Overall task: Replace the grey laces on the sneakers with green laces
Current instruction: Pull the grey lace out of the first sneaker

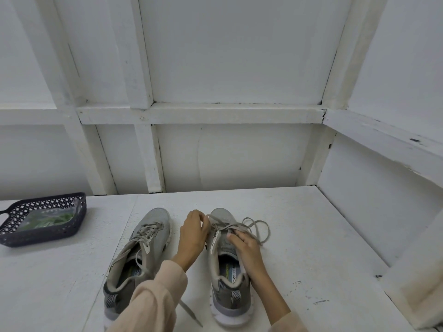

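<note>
**Head view: sneaker pair on white table, basket aside**

White table [311,236], walled behind and at right. Left sneaker [143,238] laced grey, heel overlapped by sleeve [153,300]. Right sneaker [227,291] just beside. Dark basket [14,238] far left, holding bagged green laces [51,220]. Left hand [194,233] pinching loosened grey lace [259,226]. Right hand [244,245] flat on tongue, fingers together.

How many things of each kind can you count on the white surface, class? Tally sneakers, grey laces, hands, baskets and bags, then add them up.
Sneakers: 2
Grey laces: 2
Hands: 2
Basket: 1
Bag: 1
Total: 8
</note>
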{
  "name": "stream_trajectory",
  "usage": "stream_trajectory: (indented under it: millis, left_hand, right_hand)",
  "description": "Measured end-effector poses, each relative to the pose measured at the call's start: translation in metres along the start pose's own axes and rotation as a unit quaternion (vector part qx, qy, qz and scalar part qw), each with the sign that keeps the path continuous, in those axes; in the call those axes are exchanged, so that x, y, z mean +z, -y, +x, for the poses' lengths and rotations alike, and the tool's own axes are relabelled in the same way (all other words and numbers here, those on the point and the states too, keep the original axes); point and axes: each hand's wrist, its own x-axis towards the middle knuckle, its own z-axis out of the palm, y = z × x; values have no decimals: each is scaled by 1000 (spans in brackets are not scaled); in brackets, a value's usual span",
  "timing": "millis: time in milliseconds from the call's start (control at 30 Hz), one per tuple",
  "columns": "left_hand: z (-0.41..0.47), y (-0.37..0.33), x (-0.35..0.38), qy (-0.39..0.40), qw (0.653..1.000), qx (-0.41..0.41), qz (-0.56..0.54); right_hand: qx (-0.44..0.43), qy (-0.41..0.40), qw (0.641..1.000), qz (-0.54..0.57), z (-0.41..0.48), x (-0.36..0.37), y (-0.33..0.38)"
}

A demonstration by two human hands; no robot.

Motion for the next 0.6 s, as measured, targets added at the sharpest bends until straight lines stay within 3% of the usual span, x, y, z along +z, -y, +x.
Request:
stream_trajectory:
  millis: [200, 333, 500, 600]
  left_hand:
    - [-4, -9, -2, 50, 998, 15, 44]
    - [-2, -12, -6, -45, 993, -43, -100]
    - [-12, -10, -1, 37, 999, -10, 16]
    - [-8, -8, 3, 16, 1000, -2, 16]
  right_hand:
    - [2, -6, 1000, 6, -1, 1, 3]
    - [1, -2, 1000, -2, -4, 1, 6]
    - [-4, -2, 1000, 7, -4, 1, 8]
    - [-8, -2, 1000, 6, -5, 1, 8]
